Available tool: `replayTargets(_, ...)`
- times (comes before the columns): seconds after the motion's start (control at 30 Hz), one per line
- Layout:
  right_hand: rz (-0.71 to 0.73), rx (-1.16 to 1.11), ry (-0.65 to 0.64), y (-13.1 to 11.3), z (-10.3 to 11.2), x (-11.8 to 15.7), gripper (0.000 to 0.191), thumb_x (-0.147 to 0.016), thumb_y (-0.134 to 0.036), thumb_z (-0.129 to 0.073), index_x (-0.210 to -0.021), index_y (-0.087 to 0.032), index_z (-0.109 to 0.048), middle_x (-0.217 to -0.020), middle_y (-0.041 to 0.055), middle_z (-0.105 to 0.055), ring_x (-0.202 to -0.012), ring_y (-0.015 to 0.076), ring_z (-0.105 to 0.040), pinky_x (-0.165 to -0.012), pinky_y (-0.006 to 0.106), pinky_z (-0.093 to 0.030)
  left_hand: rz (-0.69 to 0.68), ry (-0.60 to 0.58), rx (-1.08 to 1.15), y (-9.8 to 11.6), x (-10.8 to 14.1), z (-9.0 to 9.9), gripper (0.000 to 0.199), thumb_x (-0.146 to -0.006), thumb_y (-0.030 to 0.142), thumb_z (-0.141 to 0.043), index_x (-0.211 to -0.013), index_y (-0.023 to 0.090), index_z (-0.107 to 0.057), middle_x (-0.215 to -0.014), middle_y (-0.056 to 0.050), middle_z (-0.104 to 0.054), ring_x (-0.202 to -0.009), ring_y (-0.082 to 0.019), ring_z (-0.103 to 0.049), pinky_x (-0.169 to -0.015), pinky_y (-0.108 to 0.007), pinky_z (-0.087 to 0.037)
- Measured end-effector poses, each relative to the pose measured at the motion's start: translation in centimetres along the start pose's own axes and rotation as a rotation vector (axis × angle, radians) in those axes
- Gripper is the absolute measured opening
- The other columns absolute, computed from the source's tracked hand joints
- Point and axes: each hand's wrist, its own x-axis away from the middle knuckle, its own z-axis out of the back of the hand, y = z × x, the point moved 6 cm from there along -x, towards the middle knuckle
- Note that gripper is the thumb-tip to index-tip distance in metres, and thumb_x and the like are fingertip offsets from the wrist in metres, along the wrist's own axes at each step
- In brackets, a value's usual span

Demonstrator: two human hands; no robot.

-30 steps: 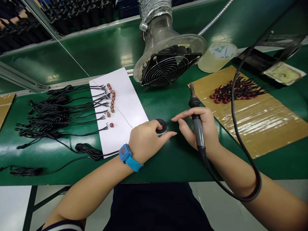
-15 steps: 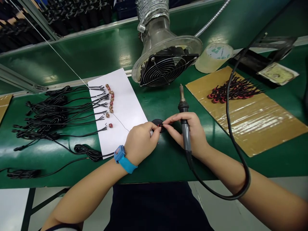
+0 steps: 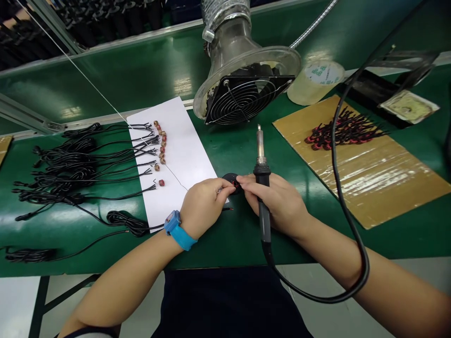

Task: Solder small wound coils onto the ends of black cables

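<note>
My right hand (image 3: pixel 280 202) is closed around the grey and black handle of a soldering iron (image 3: pixel 262 197), its metal tip pointing up and away from me. That hand's thumb and fingertips also meet over a small black round piece (image 3: pixel 231 178) with reddish bits on it. From the other side my left hand (image 3: pixel 203 206), with a blue wristband (image 3: pixel 179 230), pinches at the same spot. A thin solder wire (image 3: pixel 176 174) runs across the white paper (image 3: pixel 183 141) into my left hand. A black cable end (image 3: pixel 227 209) pokes out beyond the left hand; what the fingertips grip is partly hidden.
Several black cables (image 3: pixel 70 164) lie at left, stripped ends beside small copper-red coils (image 3: pixel 162 145) on the paper. A fume extractor fan (image 3: pixel 246 98) hangs ahead. At right are a tape roll (image 3: pixel 317 82), brown board (image 3: pixel 373 188) with black-red parts (image 3: pixel 341 134), and a sponge (image 3: pixel 408 108).
The soldering iron has turned slightly, its tip and handle shifting left. My right fingers have curled in, the thumb now crossing the handle. My left hand has shifted slightly left.
</note>
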Motion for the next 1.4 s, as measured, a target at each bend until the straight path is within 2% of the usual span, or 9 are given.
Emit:
replayTargets(0.13,-0.029,-0.004,0.054,-0.3,0.5,-0.7,0.03,-0.081,-0.008,-0.055,-0.107,-0.022,-0.05,-0.102,0.0082,-0.067,-0.09,0.0189,-0.065,-0.077,0.036,-0.055,-0.053,0.028,-0.024,-0.2,-0.2,-0.3,0.016,-0.087,0.025,-0.055,-0.087,0.02,-0.071,-0.088,0.0,-0.071,-0.083,-0.016,-0.063,-0.074,-0.027,-0.045)
replayTargets(0.3,-0.091,-0.028,0.163,-0.2,1.5,-1.2,0.03,-0.077,-0.006,-0.058,-0.101,-0.021,-0.051,-0.096,0.0069,-0.068,-0.082,0.018,-0.066,-0.072,0.035,-0.056,-0.067,0.035,-0.119,-0.3,-0.1,0.1,0.014,-0.082,0.032,-0.063,-0.085,0.02,-0.07,-0.084,-0.001,-0.07,-0.08,-0.017,-0.063,-0.069,-0.027,-0.045)
replayTargets(0.43,-0.166,-0.055,0.224,0.2,2.1,-1.1,0.03,-0.077,-0.007,-0.058,-0.1,-0.026,-0.05,-0.092,0.0038,-0.068,-0.079,0.0177,-0.067,-0.069,0.035,-0.055,-0.094,-0.103,-0.312,0.1,0.8,0.7,0.023,-0.076,0.04,-0.068,-0.084,0.019,-0.067,-0.083,-0.002,-0.066,-0.071,-0.017,-0.061,-0.059,-0.027,-0.041)
replayTargets(0.57,-0.219,-0.049,0.257,0.5,2.4,-1.0,0.03,-0.079,-0.01,-0.058,-0.1,-0.029,-0.049,-0.091,0.0019,-0.068,-0.079,0.0182,-0.066,-0.068,0.037,-0.054,-0.194,-0.293,-0.533,0.6,1.6,0.5,0.022,-0.079,0.037,-0.065,-0.095,0.022,-0.064,-0.09,-0.002,-0.06,-0.064,-0.016,-0.058,-0.051,-0.027,-0.036)
replayTargets(0.8,-0.215,-0.074,0.275,0.6,2.2,-1.0,0.03,-0.078,-0.009,-0.058,-0.1,-0.028,-0.05,-0.092,0.002,-0.068,-0.08,0.0188,-0.066,-0.067,0.038,-0.055,-0.336,-0.407,-0.695,1.1,2.2,-0.6,0.02,-0.09,0.026,-0.046,-0.103,0.022,-0.061,-0.09,-0.004,-0.057,-0.065,-0.017,-0.058,-0.051,-0.028,-0.039)
replayTargets(0.97,-0.15,-0.076,0.296,0.4,2.4,-1.1,0.032,-0.076,-0.006,-0.058,-0.101,-0.026,-0.051,-0.09,0.0031,-0.069,-0.079,0.0183,-0.067,-0.068,0.036,-0.055,-0.335,-0.397,-0.756,1.5,2.5,-1.4,0.028,-0.093,0.022,-0.036,-0.09,0.015,-0.062,-0.088,-0.007,-0.056,-0.068,-0.021,-0.06,-0.05,-0.031,-0.04)
replayTargets(1.07,-0.115,-0.078,0.292,0.0,2.9,-1.4,0.035,-0.074,-0.005,-0.06,-0.101,-0.026,-0.051,-0.091,0.0036,-0.069,-0.079,0.0186,-0.067,-0.068,0.037,-0.056,-0.293,-0.369,-0.616,1.7,2.6,-0.4,0.025,-0.093,0.023,-0.038,-0.088,0.013,-0.061,-0.095,-0.008,-0.058,-0.072,-0.02,-0.06,-0.056,-0.031,-0.044)
replayTargets(1.23,-0.083,-0.208,0.198,-1.7,3.2,-2.4,0.036,-0.073,-0.005,-0.061,-0.1,-0.026,-0.051,-0.098,0.0046,-0.068,-0.079,0.0184,-0.066,-0.07,0.04,-0.056,-0.178,-0.192,0.046,1.5,2.1,3.5,0.017,-0.093,0.024,-0.044,-0.091,0.019,-0.059,-0.092,-0.001,-0.063,-0.084,-0.013,-0.059,-0.075,-0.025,-0.046)
replayTargets(1.4,-0.183,-0.448,0.199,-2.8,2.7,-3.1,0.037,-0.075,-0.003,-0.062,-0.101,-0.027,-0.05,-0.095,0.0016,-0.067,-0.085,0.0177,-0.066,-0.075,0.038,-0.056,-0.122,-0.22,0.306,0.9,1.7,3.7,0.021,-0.093,0.026,-0.041,-0.086,0.018,-0.06,-0.088,-0.001,-0.064,-0.082,-0.012,-0.059,-0.076,-0.024,-0.045)
